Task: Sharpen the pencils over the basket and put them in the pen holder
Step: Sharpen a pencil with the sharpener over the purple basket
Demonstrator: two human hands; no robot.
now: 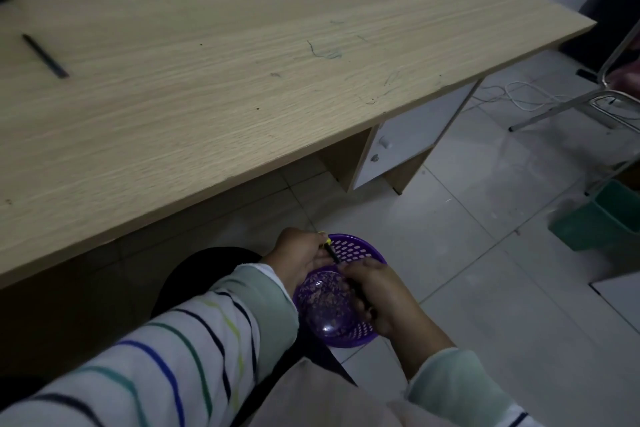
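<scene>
Two bare hands work close together above a round purple perforated plastic basket (356, 248), which sits directly beneath them. The left hand (299, 258) extends from a white sleeve with coloured stripes (180, 350), and its fingers are curled round a small yellow pencil sharpener (324, 239) held at the fingertips. The right hand (386, 302) lies just beside the left, nearer the person, with its back turned upward and its fingers closed round the rear part of a slim dark pencil (335, 256). This pencil runs diagonally from the right-hand grip up to the sharpener, where its front end meets it. Pale shavings (325, 295) lie on the basket floor below and between the hands. Any print on the pencil barrel is too dark and small to read. A second dark pencil (45, 55) lies flat on the light wood-grain desktop (242, 80), well beyond and to the left of the left hand. A green plastic bin (602, 218) stands well to the right of the right hand.
</scene>
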